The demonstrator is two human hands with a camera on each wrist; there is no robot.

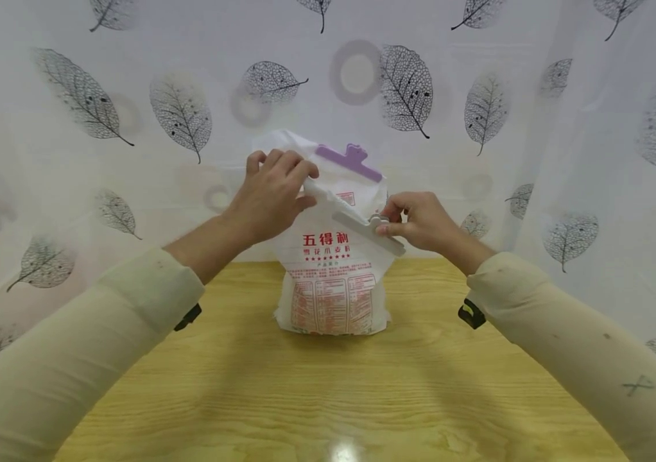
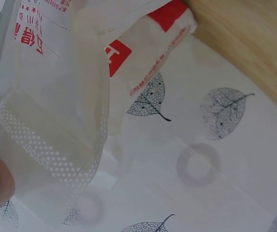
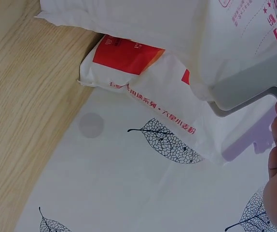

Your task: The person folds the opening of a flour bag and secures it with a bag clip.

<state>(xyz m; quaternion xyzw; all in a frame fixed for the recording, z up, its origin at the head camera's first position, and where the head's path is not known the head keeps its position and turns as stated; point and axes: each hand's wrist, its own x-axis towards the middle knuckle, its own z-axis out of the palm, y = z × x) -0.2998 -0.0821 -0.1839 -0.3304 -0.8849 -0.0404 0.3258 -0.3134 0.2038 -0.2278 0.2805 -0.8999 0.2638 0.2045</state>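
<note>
A white flour bag [image 1: 334,301] with red Chinese print stands upright on the table. My left hand [image 1: 276,192] grips its top on the left side, fingers bent over the edge and thumb in front. A long grey sealing clip [image 1: 357,224] lies slanting across the right part of the bag's top. With thumb and fingers, my right hand [image 1: 423,221] pinches the handle of that clip. Behind stands a second white bag [image 3: 167,96] with red patches, its top carrying a purple clip [image 1: 342,159]. The left wrist view shows the front bag's dotted upper part [image 2: 47,154].
The wood-grain table [image 1: 339,391] extends in front of the bags. A whitish curtain [image 1: 357,19] printed with dark leaves hangs close behind them. Dark wrist devices [image 1: 471,313] show below both sleeves.
</note>
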